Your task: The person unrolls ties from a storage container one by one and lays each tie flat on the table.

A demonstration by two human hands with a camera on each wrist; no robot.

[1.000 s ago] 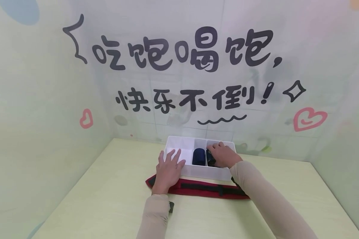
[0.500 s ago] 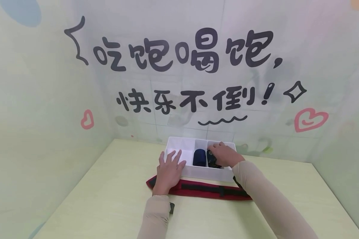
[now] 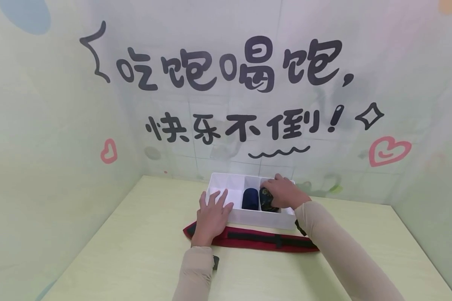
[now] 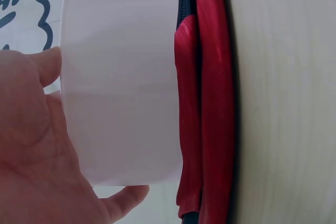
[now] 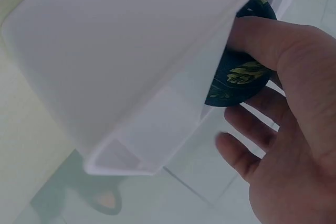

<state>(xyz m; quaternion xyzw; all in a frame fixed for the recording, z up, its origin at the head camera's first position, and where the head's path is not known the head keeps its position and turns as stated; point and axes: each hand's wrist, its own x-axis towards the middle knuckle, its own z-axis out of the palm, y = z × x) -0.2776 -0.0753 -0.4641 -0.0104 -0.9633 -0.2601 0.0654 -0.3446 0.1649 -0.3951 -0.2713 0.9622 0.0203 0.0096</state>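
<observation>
Fingers of the right hand [image 3: 285, 193] grip a dark leaf-patterned item [image 5: 243, 75], held within the right compartment of the white box [image 3: 256, 216]. Just left of these fingers, a navy roll [image 3: 250, 199] occupies the middle compartment. Fingers of the left hand [image 3: 212, 217] are spread and touch the box toward its left end. Nearer the person than either hand's fingers, a red zipped pouch [image 4: 216, 93] lies on the bench [image 3: 135, 242].

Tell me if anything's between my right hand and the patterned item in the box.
Nothing visible is. Your right hand holds the patterned item directly; the blue roll sits in the next compartment to the left, not between them.
</observation>
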